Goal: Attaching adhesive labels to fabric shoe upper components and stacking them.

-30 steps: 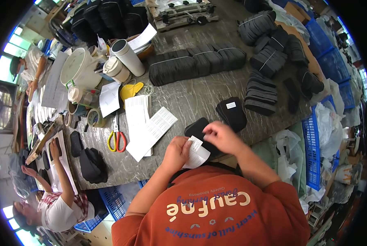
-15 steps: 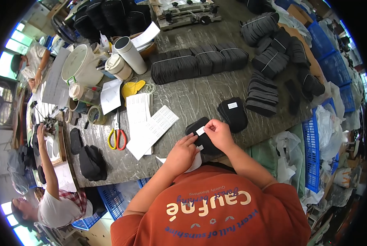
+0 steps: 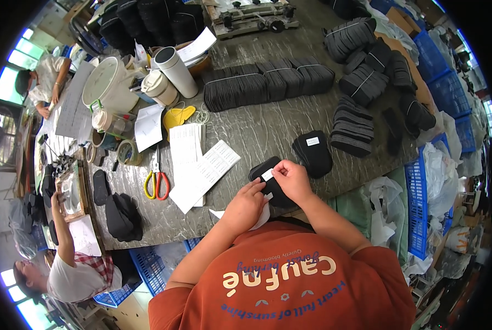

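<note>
A black insole (image 3: 279, 195) lies at the table's near edge, partly covered by both my hands. My right hand (image 3: 292, 181) pinches a small white label (image 3: 267, 174) against its upper end. My left hand (image 3: 247, 202) rests with fingers stretched out on the insole's left side. Beside its thumb is another small white label (image 3: 269, 196). White paper (image 3: 263, 218) sticks out from beneath the left palm; whether that hand grips it is hidden. Just right of my right hand lies a stack of black insoles (image 3: 313, 157) with a white label (image 3: 312, 142) on top.
Printed sheets (image 3: 204, 176) and red-and-yellow scissors (image 3: 157, 181) lie to the left. Bundled black insoles (image 3: 268, 82) stretch across the back, with more bundles (image 3: 351, 129) at right. A tumbler (image 3: 175, 74) and tubs stand back left. Two co-workers occupy the left side.
My hands hold nearly the same pose, the label still pinched on the insole. At left, the nearer co-worker's hand has moved to a framed board; the farther co-worker leans further into view.
</note>
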`<state>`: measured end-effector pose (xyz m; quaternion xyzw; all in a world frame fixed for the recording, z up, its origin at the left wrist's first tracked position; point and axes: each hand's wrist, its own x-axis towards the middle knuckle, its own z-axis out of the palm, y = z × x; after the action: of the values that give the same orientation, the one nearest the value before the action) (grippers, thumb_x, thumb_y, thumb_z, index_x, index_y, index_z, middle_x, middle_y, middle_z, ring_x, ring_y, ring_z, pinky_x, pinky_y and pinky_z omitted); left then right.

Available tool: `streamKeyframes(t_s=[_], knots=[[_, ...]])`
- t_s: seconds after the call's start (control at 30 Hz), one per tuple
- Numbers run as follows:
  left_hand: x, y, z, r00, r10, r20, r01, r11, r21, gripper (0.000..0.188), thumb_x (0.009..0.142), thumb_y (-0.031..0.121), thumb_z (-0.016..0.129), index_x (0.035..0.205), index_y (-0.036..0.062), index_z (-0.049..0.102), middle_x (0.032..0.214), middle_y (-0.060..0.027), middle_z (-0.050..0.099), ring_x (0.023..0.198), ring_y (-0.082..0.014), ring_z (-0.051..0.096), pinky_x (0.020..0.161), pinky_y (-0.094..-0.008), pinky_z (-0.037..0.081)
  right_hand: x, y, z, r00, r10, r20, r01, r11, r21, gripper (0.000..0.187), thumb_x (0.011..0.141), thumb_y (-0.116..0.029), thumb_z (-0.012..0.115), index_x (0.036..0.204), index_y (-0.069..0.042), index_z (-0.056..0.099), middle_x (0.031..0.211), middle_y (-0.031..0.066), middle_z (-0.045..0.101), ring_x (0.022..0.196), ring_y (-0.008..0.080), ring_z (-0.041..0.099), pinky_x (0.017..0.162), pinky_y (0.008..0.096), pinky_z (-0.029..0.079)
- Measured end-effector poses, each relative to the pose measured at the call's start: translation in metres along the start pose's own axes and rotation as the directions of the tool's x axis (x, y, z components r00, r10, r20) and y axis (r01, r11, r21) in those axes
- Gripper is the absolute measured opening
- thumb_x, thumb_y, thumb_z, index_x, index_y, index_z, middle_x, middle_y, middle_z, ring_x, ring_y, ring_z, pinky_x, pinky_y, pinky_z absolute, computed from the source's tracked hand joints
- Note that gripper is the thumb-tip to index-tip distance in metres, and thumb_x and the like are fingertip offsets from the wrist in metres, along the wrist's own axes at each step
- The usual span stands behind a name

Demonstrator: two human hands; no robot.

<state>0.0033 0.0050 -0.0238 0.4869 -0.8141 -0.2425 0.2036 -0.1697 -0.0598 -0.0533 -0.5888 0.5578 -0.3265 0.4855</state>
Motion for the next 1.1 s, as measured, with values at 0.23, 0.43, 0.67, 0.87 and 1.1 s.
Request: streamKeyframes(t_s=[0.23, 0.43, 0.67, 0.87, 1.1], knots=[[0.004, 0.005, -0.003, 1.0, -0.007, -0.002, 0.007, 1.0, 0.024, 0.016, 0.084, 0.013, 0.062, 0.08, -0.0022, 0.06, 0.123, -0.0184, 0.058, 0.117, -0.0348, 0.052, 0.097, -0.0423, 0.043, 0.0, -0.002, 0.002, 0.997, -0.053, -0.049, 0.048, 0.994, -0.096, 0.008, 0.082, -0.003, 0.067, 0.08, 0.002, 0.062, 0.068, 0.006, 0.065, 0.061, 0.0064, 0.057, 0.056, 0.0241, 0.046], [0.005, 0.006, -0.003, 0.997, -0.027, 0.071, 0.018, 0.992, 0.128, 0.016, 0.083, 0.015, 0.06, 0.081, -0.0005, 0.063, 0.13, -0.014, 0.054, 0.118, -0.0313, 0.05, 0.096, -0.0428, 0.041, -0.001, -0.008, 0.003, 0.992, -0.01, -0.125, -0.006, 0.992, -0.127, 0.02, 0.076, -0.01, 0.071, 0.089, -0.002, 0.058, 0.069, 0.0122, 0.066, 0.063, 0.0258, 0.066, 0.058, 0.0353, 0.05], [0.005, 0.006, -0.003, 0.997, -0.04, 0.066, 0.031, 0.991, 0.127, 0.014, 0.083, 0.013, 0.06, 0.083, -0.0008, 0.064, 0.131, -0.0142, 0.054, 0.118, -0.0311, 0.05, 0.099, -0.0432, 0.038, 0.006, -0.021, 0.001, 0.991, 0.016, -0.131, -0.062, 0.934, -0.353, 0.035, 0.071, -0.012, 0.075, 0.096, -0.005, 0.052, 0.065, 0.0107, 0.062, 0.063, 0.0319, 0.063, 0.06, 0.0401, 0.049], [0.004, 0.003, -0.013, 0.992, -0.019, 0.126, 0.012, 0.999, 0.051, 0.012, 0.083, 0.009, 0.058, 0.087, -0.0017, 0.063, 0.134, -0.0152, 0.051, 0.123, -0.0326, 0.046, 0.102, -0.0444, 0.036, 0.011, 0.003, -0.005, 0.888, -0.425, -0.173, 0.318, 0.842, -0.436, 0.019, 0.075, -0.008, 0.071, 0.08, -0.004, 0.053, 0.067, 0.0152, 0.06, 0.065, 0.0365, 0.06, 0.059, 0.0419, 0.047], [-0.006, -0.005, -0.006, 0.994, -0.1, 0.049, 0.108, 0.974, -0.197, 0.01, 0.085, 0.004, 0.057, 0.092, -0.0037, 0.06, 0.128, -0.0175, 0.054, 0.126, -0.0358, 0.045, 0.099, -0.0425, 0.04, 0.042, 0.024, -0.066, 0.969, -0.072, -0.235, 0.003, 0.959, -0.282, 0.018, 0.077, -0.002, 0.067, 0.085, -0.002, 0.051, 0.071, 0.0181, 0.056, 0.068, 0.0347, 0.059, 0.063, 0.039, 0.047]])
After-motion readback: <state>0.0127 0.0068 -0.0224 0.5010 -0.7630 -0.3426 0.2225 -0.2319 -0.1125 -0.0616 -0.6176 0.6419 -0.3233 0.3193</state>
